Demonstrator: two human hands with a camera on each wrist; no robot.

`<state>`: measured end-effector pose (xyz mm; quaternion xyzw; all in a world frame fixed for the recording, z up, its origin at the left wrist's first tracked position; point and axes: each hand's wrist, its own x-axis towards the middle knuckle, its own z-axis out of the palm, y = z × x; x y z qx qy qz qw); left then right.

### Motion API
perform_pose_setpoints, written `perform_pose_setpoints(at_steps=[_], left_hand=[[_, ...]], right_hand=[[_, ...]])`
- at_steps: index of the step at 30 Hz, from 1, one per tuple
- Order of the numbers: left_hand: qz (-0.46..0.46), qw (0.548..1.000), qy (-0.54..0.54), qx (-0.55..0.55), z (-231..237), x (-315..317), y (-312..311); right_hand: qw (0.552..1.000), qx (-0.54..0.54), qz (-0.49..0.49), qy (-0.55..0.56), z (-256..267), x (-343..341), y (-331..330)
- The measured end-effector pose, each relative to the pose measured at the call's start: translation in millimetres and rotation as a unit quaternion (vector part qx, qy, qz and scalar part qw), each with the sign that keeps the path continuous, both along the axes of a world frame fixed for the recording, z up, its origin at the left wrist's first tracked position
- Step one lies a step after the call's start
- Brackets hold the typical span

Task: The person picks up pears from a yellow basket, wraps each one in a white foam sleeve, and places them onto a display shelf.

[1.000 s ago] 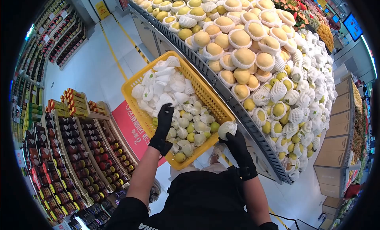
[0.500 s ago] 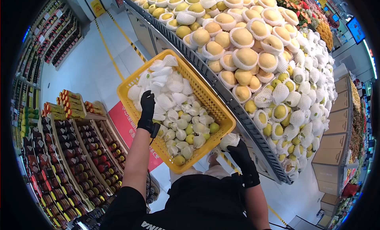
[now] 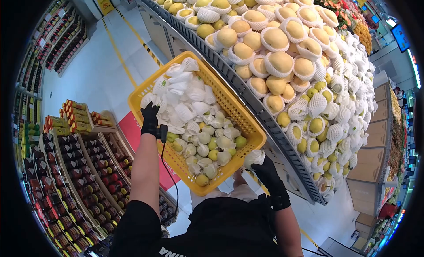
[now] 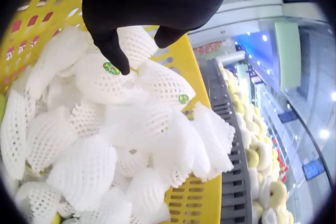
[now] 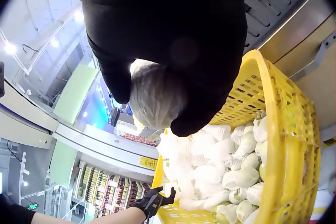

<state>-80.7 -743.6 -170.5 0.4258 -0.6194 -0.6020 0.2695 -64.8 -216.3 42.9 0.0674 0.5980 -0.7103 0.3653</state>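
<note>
My gloved right hand [image 3: 268, 172] grips a round fruit in thin whitish wrapping [image 3: 255, 159], just outside the near right corner of the yellow basket [image 3: 254, 144]. In the right wrist view, fingers and thumb curl round this wrapped fruit [image 5: 155, 95]. My gloved left hand [image 3: 150, 119] is over the basket's left rim, fingers spread. Seen from the left wrist, its thumb and a finger stand apart on either side of a white foam net sleeve [image 4: 137, 45]. Loose foam sleeves [image 3: 181, 91] heap the far part of the basket; wrapped green-yellow fruits [image 3: 212, 144] fill the near part.
A sloping fruit display [image 3: 278, 62] with a dark slatted edge [image 3: 240, 82] runs along the basket's right side. Shelves of jars [image 3: 84, 177] stand at left. A cable [image 3: 170, 168] hangs from the left wrist device. Tiled floor [image 3: 95, 76] lies beyond.
My left hand has moved left from the middle of the basket, over the foam sleeves, to the left rim. The right hand keeps its grip on the wrapped fruit near the basket corner.
</note>
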Motion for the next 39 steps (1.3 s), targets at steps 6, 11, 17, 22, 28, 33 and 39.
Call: perform_pose_setpoints(at_steps=[6,11,17,22,28,33,39], left_hand=[[-0.092,0.979,-0.125,-0.132,-12.5,3.7,-13.3],[-0.179,0.884,-0.285,-0.323,-20.1,8.9,-22.5],[-0.176,0.841,-0.287,-0.425,-68.6,16.0,-41.1],[-0.014,1.000,0.000,-0.022,-49.6,13.3,-26.5],[-0.100,0.995,0.028,-0.006,-45.9,22.5,-33.0],[-0.190,0.952,-0.133,-0.202,-21.4,16.6,-22.1],[-0.096,0.995,0.038,0.006,-41.9,7.2,-27.9]], right_hand=[[1.000,0.024,0.009,0.003,-0.5,2.1,0.9],[1.000,0.021,0.005,-0.006,2.0,6.0,-3.2],[1.000,0.016,0.019,0.004,2.6,12.6,-10.7],[0.999,0.020,0.037,0.008,5.8,18.8,-16.8],[0.999,0.043,0.032,0.004,2.2,29.5,-11.6],[1.000,0.022,-0.010,-0.002,2.2,38.8,-4.6],[0.999,0.026,-0.042,0.003,3.4,48.3,1.9]])
